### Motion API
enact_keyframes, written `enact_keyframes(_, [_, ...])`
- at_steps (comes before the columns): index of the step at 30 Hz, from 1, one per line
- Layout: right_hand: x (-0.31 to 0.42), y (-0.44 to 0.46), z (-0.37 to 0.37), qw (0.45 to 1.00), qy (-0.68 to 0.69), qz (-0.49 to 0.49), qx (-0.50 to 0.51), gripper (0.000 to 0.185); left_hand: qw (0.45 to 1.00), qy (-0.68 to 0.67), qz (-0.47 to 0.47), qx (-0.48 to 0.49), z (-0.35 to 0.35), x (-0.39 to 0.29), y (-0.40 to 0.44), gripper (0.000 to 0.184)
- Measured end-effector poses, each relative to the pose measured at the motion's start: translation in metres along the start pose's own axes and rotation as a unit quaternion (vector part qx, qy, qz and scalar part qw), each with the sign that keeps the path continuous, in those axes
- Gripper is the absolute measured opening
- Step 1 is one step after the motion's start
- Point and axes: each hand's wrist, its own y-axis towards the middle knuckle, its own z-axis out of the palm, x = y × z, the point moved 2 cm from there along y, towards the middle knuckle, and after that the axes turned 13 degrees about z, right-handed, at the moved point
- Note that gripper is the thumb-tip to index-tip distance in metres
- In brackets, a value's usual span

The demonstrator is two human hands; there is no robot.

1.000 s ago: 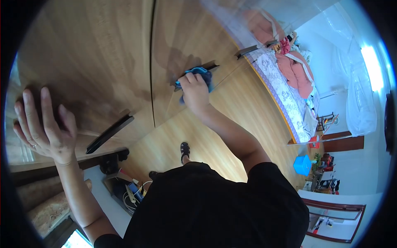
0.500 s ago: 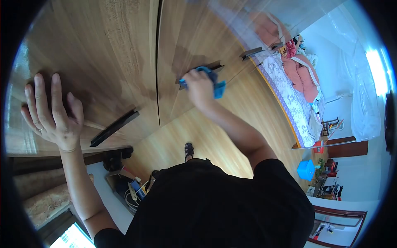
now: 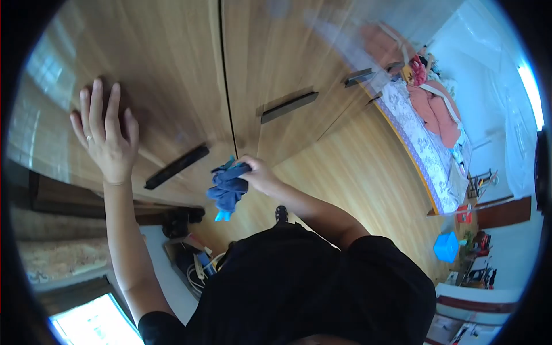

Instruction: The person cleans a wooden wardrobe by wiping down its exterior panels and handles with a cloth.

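My left hand [image 3: 108, 133] lies against the glossy wooden cabinet door [image 3: 172, 75], its fingers stretched out and a ring on one of them. Just right of it is a dark bar handle [image 3: 176, 167]. Pinched in my right hand [image 3: 259, 174] hangs a crumpled blue cloth [image 3: 227, 187] with lighter turquoise ends, in front of the lower door area near the seam between two doors. Above my right hand, a second dark handle [image 3: 289, 107] is mounted on the neighbouring door. Part of the cloth is hidden inside my fingers.
A bed [image 3: 425, 149] with a floral sheet and pink bedding stands at the right. Beyond it are a blue bin [image 3: 446, 247] and assorted items. Cables and a box [image 3: 192, 267] sit at lower left. Wooden floor [image 3: 351, 172] runs between cabinet and bed.
My right hand has come away from the right door's handle, moving down and left with the cloth, which now dangles. My left hand appears farther right and higher, still flat on the door.
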Motion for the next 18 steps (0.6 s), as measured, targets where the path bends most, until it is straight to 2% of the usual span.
enact_keyframes(2, [-0.005,-0.018,-0.016,0.970,0.229,0.038,0.065,0.033,0.998,-0.054,-0.035,-0.003,-0.015,-0.018,-0.001,0.043])
enact_keyframes(4, [0.029,-0.045,-0.016,0.907,0.397,0.044,0.131,0.039,0.945,-0.303,-0.112,-0.059,-0.017,-0.061,-0.037,0.040])
enact_keyframes(5, [0.041,-0.053,-0.012,0.897,0.417,0.043,0.144,0.039,0.933,-0.337,-0.120,0.044,-0.027,-0.087,-0.052,0.043])
enact_keyframes(6, [0.051,-0.061,-0.011,0.887,0.435,0.041,0.153,0.038,0.875,-0.430,-0.193,0.106,-0.032,-0.118,-0.066,0.047])
enact_keyframes(8, [0.055,-0.067,-0.011,0.882,0.445,0.038,0.150,0.038,0.739,-0.575,-0.335,0.105,-0.028,-0.170,-0.102,0.054])
enact_keyframes(10, [0.052,-0.071,-0.015,0.892,0.431,0.039,0.128,0.039,0.488,-0.731,-0.466,0.102,-0.036,-0.200,-0.123,0.068])
enact_keyframes(11, [0.049,-0.072,-0.016,0.891,0.434,0.036,0.130,0.037,0.500,-0.721,-0.465,0.120,-0.037,-0.209,-0.135,0.085])
enact_keyframes(14, [0.051,-0.075,-0.019,0.925,0.368,0.010,0.098,0.035,0.509,-0.706,-0.469,0.152,-0.037,-0.208,-0.133,0.095])
enact_keyframes(17, [0.048,-0.077,-0.022,0.985,0.155,-0.034,0.063,0.028,0.434,-0.742,-0.486,0.156,-0.035,-0.206,-0.141,0.094])
enact_keyframes(18, [0.053,-0.083,-0.020,0.993,0.090,-0.041,0.061,0.027,0.440,-0.743,-0.472,0.179,-0.035,-0.206,-0.140,0.087])
